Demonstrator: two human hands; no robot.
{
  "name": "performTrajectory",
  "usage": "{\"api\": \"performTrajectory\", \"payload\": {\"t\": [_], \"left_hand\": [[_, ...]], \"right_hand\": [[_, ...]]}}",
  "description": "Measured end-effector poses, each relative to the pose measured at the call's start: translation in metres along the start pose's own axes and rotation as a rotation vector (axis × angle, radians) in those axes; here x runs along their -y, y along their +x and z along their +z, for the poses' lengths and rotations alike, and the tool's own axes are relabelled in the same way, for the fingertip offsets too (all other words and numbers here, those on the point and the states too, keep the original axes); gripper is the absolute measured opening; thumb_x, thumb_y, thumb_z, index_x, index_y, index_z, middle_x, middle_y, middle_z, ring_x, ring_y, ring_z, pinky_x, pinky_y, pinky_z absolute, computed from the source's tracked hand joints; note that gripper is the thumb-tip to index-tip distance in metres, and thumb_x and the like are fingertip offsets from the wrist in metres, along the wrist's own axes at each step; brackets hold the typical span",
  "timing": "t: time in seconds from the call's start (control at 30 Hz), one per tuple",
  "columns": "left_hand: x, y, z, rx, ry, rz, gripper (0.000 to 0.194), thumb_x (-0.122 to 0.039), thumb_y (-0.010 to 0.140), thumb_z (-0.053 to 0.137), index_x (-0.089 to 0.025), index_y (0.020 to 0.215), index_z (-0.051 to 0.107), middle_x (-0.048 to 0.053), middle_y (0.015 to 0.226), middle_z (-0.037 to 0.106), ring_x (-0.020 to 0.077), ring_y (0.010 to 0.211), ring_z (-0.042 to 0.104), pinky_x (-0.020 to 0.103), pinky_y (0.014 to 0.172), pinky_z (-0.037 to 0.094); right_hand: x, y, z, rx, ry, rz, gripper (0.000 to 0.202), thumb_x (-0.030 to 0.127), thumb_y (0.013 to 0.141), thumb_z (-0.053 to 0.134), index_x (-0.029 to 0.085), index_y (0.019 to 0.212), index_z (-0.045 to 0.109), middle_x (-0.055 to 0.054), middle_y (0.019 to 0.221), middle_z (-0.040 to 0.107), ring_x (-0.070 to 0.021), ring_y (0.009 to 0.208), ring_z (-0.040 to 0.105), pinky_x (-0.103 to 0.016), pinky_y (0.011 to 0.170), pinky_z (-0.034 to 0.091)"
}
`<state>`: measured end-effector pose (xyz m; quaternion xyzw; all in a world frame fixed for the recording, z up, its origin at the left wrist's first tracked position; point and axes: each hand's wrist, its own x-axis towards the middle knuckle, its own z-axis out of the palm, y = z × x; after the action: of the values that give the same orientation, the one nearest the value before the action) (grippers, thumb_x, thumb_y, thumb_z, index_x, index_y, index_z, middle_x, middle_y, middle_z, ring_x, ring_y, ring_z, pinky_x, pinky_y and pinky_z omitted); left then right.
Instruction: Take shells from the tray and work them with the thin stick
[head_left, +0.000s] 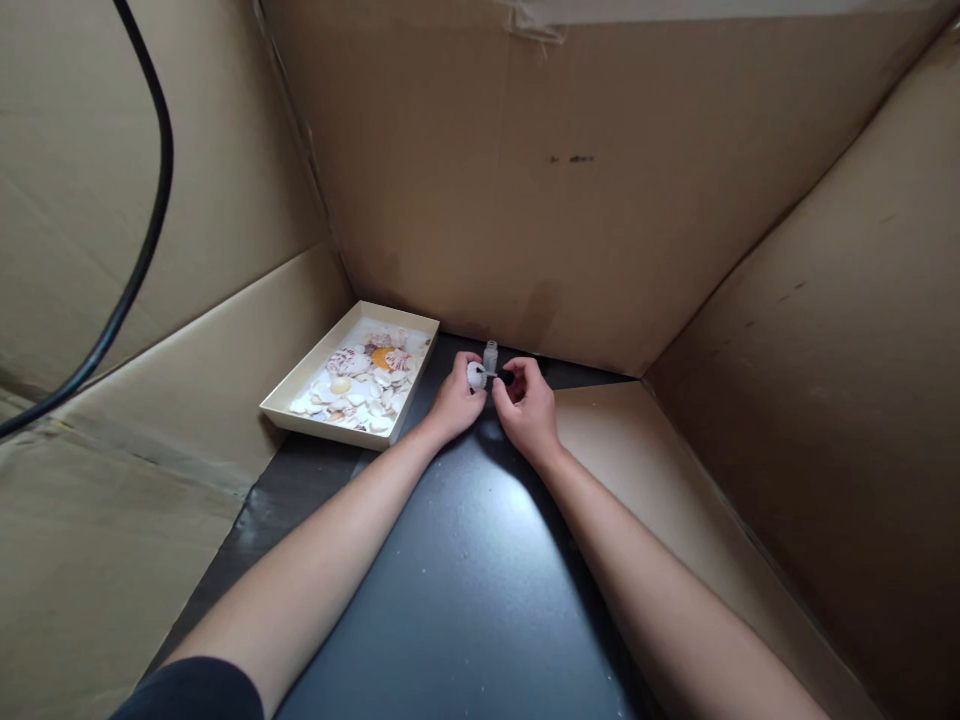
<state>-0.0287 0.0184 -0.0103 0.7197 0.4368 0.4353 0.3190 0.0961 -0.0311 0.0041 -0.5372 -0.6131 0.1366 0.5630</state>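
Head camera shows both bare hands meeting near the far edge of a dark grey, glossy desk (450, 570); the left hand (459, 398) has its fingers curled narrowly round a small, rounded white piece (475, 378), whose material I can't make out from here; the right hand (527, 408) has its thumb and fingers pinched on a small black cap (508, 378) with a thin pale stem pointing at the white piece; just behind them stands a small, translucent, whitish bottle (490, 358); over to the left sits a shallow cream rectangular tray (322, 428) of mixed seashells (347, 362), one bright orange; small dark marks (580, 159) on the brown cardboard wall (637, 240) are too blurred to read.
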Motion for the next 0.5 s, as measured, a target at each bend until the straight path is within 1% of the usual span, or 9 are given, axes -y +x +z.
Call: {"api": "performTrajectory", "payload": {"t": [0.1, 0.23, 0.33, 0.4, 0.5], "left_hand": [[-0.0006, -0.0002, -0.0001, 0.020, 0.023, -0.005, 0.039, -0.005, 0.067, 0.051, -0.019, 0.103, 0.044, -0.001, 0.083, 0.053, 0.0124, 0.071, 0.050, 0.023, 0.067, 0.040], [-0.0008, 0.0003, -0.0004, 0.046, 0.012, -0.001, 0.037, -0.008, 0.069, 0.051, -0.020, 0.104, 0.047, -0.001, 0.085, 0.056, 0.0122, 0.073, 0.052, 0.023, 0.068, 0.041], [0.0002, 0.0006, -0.0003, 0.052, 0.014, 0.021, 0.038, -0.006, 0.068, 0.050, -0.020, 0.104, 0.049, -0.001, 0.086, 0.057, 0.0123, 0.074, 0.052, 0.023, 0.069, 0.041], [0.0008, 0.0007, -0.0001, 0.057, 0.023, 0.033, 0.040, -0.004, 0.067, 0.050, -0.020, 0.104, 0.049, -0.001, 0.086, 0.057, 0.0123, 0.075, 0.052, 0.023, 0.069, 0.041], [0.0009, 0.0007, 0.0002, 0.056, 0.012, 0.008, 0.040, -0.005, 0.068, 0.051, -0.020, 0.105, 0.049, -0.001, 0.086, 0.057, 0.0119, 0.072, 0.052, 0.023, 0.067, 0.041]], "right_hand": [[0.0000, 0.0001, -0.0003, -0.044, 0.019, 0.000, 0.018, 0.028, 0.079, 0.054, 0.021, 0.096, 0.051, 0.003, 0.075, 0.052, -0.0104, 0.059, 0.047, -0.023, 0.057, 0.039], [0.0014, -0.0004, -0.0005, 0.022, 0.043, -0.039, 0.017, 0.028, 0.080, 0.053, 0.021, 0.095, 0.051, 0.003, 0.076, 0.052, -0.0101, 0.058, 0.046, -0.023, 0.056, 0.039], [0.0021, -0.0004, -0.0008, -0.034, -0.005, -0.018, 0.017, 0.028, 0.080, 0.054, 0.021, 0.095, 0.051, 0.003, 0.075, 0.052, -0.0110, 0.060, 0.047, -0.024, 0.058, 0.039], [0.0024, -0.0004, -0.0013, -0.057, 0.006, -0.024, 0.017, 0.028, 0.081, 0.054, 0.021, 0.096, 0.051, 0.002, 0.075, 0.051, -0.0112, 0.061, 0.047, -0.024, 0.059, 0.040], [0.0029, -0.0005, -0.0017, -0.015, 0.044, -0.050, 0.016, 0.028, 0.081, 0.053, 0.021, 0.095, 0.050, 0.003, 0.074, 0.051, -0.0106, 0.059, 0.046, -0.024, 0.058, 0.039]]}}
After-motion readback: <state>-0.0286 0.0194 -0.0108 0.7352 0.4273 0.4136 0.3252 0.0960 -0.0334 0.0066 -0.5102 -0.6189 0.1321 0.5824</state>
